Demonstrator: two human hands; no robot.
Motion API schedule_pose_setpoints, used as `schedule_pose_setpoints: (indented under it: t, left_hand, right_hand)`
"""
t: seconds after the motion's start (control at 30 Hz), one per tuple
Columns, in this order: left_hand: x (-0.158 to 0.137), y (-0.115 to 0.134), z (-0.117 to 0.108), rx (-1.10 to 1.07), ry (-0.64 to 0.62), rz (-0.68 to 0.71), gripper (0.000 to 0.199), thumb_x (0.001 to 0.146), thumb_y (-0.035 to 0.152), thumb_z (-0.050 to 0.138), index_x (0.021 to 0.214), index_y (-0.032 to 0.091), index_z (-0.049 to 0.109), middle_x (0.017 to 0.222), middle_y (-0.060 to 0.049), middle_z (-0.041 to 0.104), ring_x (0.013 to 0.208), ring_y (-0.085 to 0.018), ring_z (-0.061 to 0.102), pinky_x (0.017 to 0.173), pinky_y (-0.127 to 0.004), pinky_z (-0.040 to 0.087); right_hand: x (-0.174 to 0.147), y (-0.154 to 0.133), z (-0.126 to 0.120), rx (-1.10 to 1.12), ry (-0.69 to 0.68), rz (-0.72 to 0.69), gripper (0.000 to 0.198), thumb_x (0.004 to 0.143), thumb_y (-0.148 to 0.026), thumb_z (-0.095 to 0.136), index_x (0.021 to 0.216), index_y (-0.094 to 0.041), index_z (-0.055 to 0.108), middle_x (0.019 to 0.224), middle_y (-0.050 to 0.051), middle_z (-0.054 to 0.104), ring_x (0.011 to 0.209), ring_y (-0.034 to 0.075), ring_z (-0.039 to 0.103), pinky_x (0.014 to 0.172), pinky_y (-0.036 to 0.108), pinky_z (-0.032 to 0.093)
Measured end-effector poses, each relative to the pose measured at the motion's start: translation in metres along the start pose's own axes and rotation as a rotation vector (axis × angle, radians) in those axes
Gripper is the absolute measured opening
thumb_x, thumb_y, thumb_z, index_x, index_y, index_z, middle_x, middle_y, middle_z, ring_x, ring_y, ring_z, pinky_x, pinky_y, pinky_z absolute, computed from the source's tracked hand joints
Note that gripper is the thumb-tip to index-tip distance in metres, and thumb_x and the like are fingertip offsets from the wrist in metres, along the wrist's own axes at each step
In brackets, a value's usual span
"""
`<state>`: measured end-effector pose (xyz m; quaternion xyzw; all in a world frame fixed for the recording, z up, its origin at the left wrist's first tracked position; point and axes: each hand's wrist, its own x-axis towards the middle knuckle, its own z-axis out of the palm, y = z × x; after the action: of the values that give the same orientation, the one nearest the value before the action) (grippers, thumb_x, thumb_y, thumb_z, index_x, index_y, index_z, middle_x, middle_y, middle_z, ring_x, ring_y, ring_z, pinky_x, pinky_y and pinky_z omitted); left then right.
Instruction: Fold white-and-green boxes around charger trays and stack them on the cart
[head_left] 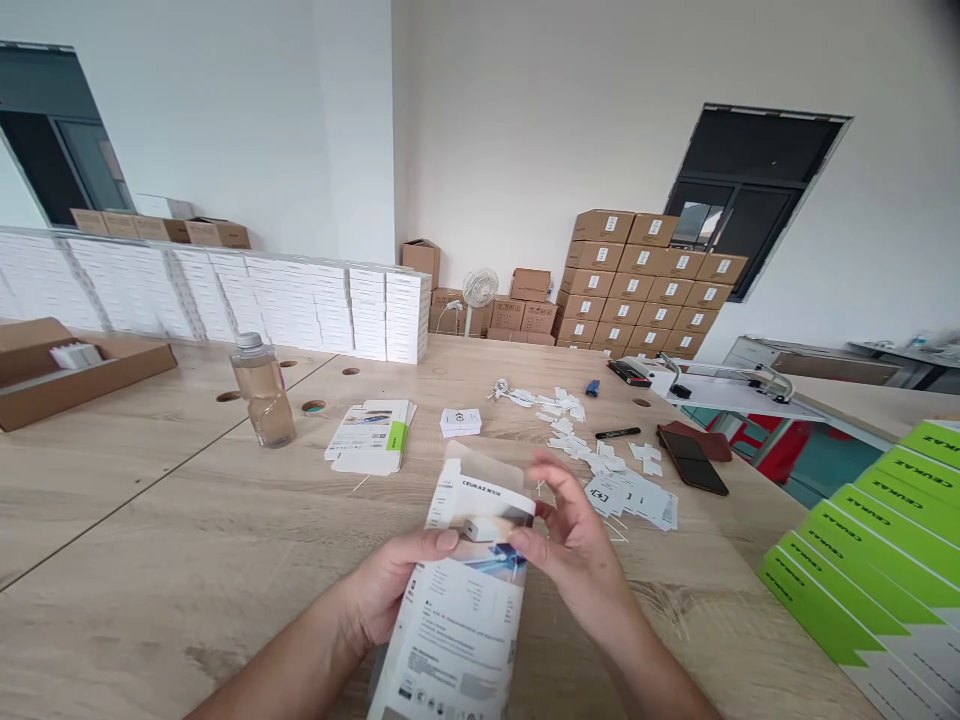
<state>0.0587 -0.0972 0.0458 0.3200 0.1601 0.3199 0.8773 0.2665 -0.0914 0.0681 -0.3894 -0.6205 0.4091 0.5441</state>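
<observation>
A white printed product box (469, 610) with a picture of a charger on its face is held between both hands, its top end flap raised and tilted away from me. My left hand (397, 580) grips its left edge, the thumb lying on the front and the other fingers hidden behind. On the right edge near the top, my right hand (574, 545) has its thumb on the printed picture; its index finger is raised beside the open end. Beyond the box lie a small stack of white cards (460, 422) and a pile of flat printed boxes (367, 440).
A water bottle (262, 390) stands to the left, near an open cardboard tray (82, 370). White paper scraps (566, 425), a black marker (618, 433) and a phone (694, 460) lie right of centre. Stacked green-and-white boxes (877, 540) rise at the right edge; white boxes (300, 300) line the back left.
</observation>
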Motion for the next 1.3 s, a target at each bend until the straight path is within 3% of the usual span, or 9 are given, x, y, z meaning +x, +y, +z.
schedule_pose_setpoints:
  t: [0.1, 0.2, 0.37, 0.47, 0.6, 0.87, 1.0, 1.13, 1.3]
  left_hand:
    - [0.0, 0.008, 0.007, 0.038, 0.081, 0.062, 0.043, 0.082, 0.029, 0.059, 0.117, 0.005, 0.062, 0.104, -0.018, 0.069, 0.094, -0.027, 0.065, 0.09, -0.04, 0.044]
    - [0.001, 0.013, 0.01, 0.291, 0.221, 0.259, 0.041, 0.085, 0.029, 0.059, 0.122, 0.012, 0.06, 0.109, -0.015, 0.068, 0.096, -0.028, 0.064, 0.088, -0.041, 0.045]
    - [0.001, 0.019, 0.006, 0.825, 0.411, 0.448, 0.042, 0.085, 0.039, 0.058, 0.121, 0.017, 0.061, 0.115, -0.011, 0.066, 0.1, -0.028, 0.062, 0.088, -0.038, 0.046]
    - [0.001, 0.023, 0.006, 0.826, 0.479, 0.524, 0.053, 0.08, 0.04, 0.064, 0.128, 0.018, 0.054, 0.115, -0.011, 0.066, 0.101, -0.028, 0.062, 0.083, -0.037, 0.049]
    - [0.004, 0.022, 0.007, 0.729, 0.606, 0.669, 0.089, 0.076, 0.036, 0.07, 0.146, 0.029, 0.015, 0.112, -0.01, 0.065, 0.093, -0.025, 0.064, 0.073, -0.035, 0.052]
    - [0.005, 0.013, 0.01, 0.692, 0.407, 0.581, 0.063, 0.083, 0.037, 0.062, 0.136, 0.029, 0.029, 0.112, -0.01, 0.061, 0.075, -0.018, 0.064, 0.059, -0.027, 0.048]
    - [0.005, 0.015, 0.006, 0.623, 0.415, 0.607, 0.04, 0.086, 0.037, 0.058, 0.121, 0.026, 0.04, 0.094, -0.004, 0.062, 0.067, -0.013, 0.06, 0.056, -0.023, 0.044]
    - [0.003, 0.015, 0.007, 0.526, 0.366, 0.552, 0.026, 0.086, 0.035, 0.058, 0.107, 0.024, 0.048, 0.081, 0.001, 0.059, 0.062, -0.011, 0.055, 0.056, -0.021, 0.042]
    - [0.0, 0.013, 0.012, 0.526, 0.229, 0.438, 0.024, 0.083, 0.035, 0.061, 0.101, 0.02, 0.053, 0.084, -0.001, 0.059, 0.066, -0.012, 0.056, 0.059, -0.022, 0.041]
  right_hand:
    - [0.001, 0.003, 0.0, 0.091, -0.152, 0.171, 0.06, 0.079, -0.045, 0.066, 0.133, -0.032, 0.043, 0.134, 0.007, 0.05, 0.114, 0.024, 0.053, 0.088, 0.036, 0.046]
    - [0.0, 0.009, 0.002, 0.103, -0.343, 0.292, 0.042, 0.085, -0.048, 0.057, 0.117, -0.021, 0.061, 0.105, 0.008, 0.068, 0.093, 0.025, 0.063, 0.079, 0.036, 0.049]
    - [-0.004, 0.022, 0.01, 0.116, -0.253, 0.273, 0.04, 0.085, -0.051, 0.057, 0.102, -0.016, 0.069, 0.085, 0.007, 0.072, 0.075, 0.023, 0.064, 0.068, 0.033, 0.048]
    - [-0.006, 0.023, 0.014, 0.206, -0.185, 0.355, 0.044, 0.084, -0.053, 0.057, 0.105, -0.016, 0.069, 0.09, 0.008, 0.073, 0.079, 0.024, 0.066, 0.072, 0.034, 0.049]
    - [-0.004, 0.019, 0.012, 0.177, -0.109, 0.331, 0.043, 0.086, -0.051, 0.053, 0.115, -0.021, 0.065, 0.109, 0.007, 0.069, 0.099, 0.026, 0.062, 0.084, 0.034, 0.047]
    - [0.0, 0.012, -0.001, 0.408, -0.25, 0.276, 0.082, 0.083, -0.033, 0.066, 0.146, -0.036, 0.014, 0.128, 0.005, 0.057, 0.106, 0.023, 0.06, 0.089, 0.038, 0.048]
    - [-0.002, 0.014, 0.004, 0.374, -0.282, 0.254, 0.062, 0.082, -0.033, 0.067, 0.136, -0.032, 0.036, 0.113, 0.005, 0.064, 0.093, 0.022, 0.063, 0.081, 0.036, 0.05]
    - [0.001, 0.026, 0.004, 0.242, -0.098, 0.23, 0.035, 0.089, -0.05, 0.049, 0.095, -0.02, 0.065, 0.082, 0.005, 0.067, 0.072, 0.02, 0.061, 0.065, 0.031, 0.049]
    - [0.007, 0.03, -0.007, 0.079, 0.038, 0.175, 0.042, 0.082, -0.049, 0.061, 0.116, -0.022, 0.063, 0.077, 0.003, 0.065, 0.067, 0.017, 0.057, 0.06, 0.027, 0.046]
